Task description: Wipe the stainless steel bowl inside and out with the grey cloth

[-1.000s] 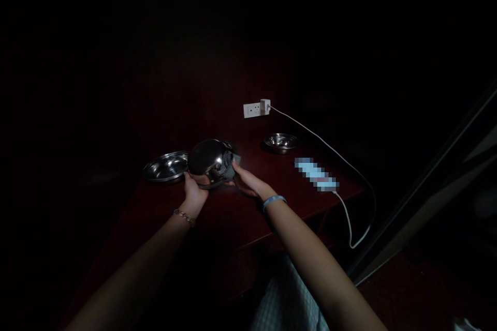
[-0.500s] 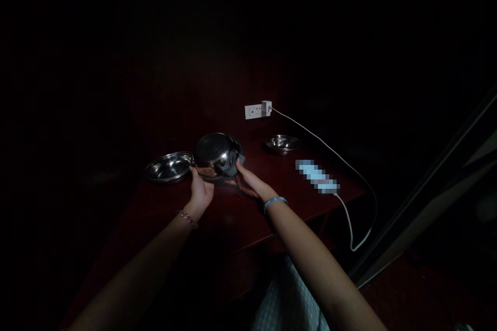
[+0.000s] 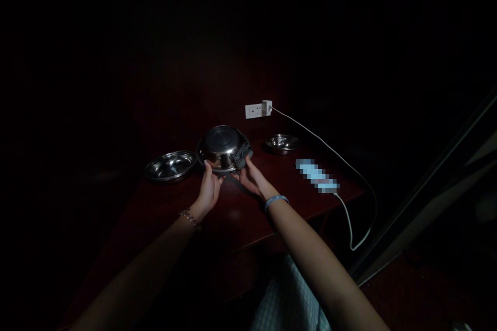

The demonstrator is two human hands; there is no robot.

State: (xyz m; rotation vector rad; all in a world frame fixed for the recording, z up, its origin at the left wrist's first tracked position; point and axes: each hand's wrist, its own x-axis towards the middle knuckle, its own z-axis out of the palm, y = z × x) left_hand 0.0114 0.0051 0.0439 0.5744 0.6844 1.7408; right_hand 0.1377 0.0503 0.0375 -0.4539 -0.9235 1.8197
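Bottom side up, a shiny steel bowl (image 3: 220, 140) is held just above the dark red table between my two hands. My left hand (image 3: 208, 190) grips its near rim, thumb on the outside and fingers beneath. On the right side of the rim, my right hand (image 3: 251, 176) presses a dark grey patterned cloth (image 3: 243, 155) against the metal, its fingers partly under the bowl. To the left lies a shallow steel dish (image 3: 171, 166), its open side up. A smaller steel bowl (image 3: 282, 143) sits upright farther back on the right.
A blurred-out light blue phone-like object (image 3: 316, 176) lies on the table's right part. Its white cable (image 3: 330, 139) runs to a charger in the wall socket (image 3: 254, 110). The table's front edge (image 3: 256, 240) is nearest me; the surroundings are very dark.
The held bowl has shifted slightly right and away from me and turned, its base now facing more upward. Both hands and the cloth moved with it.
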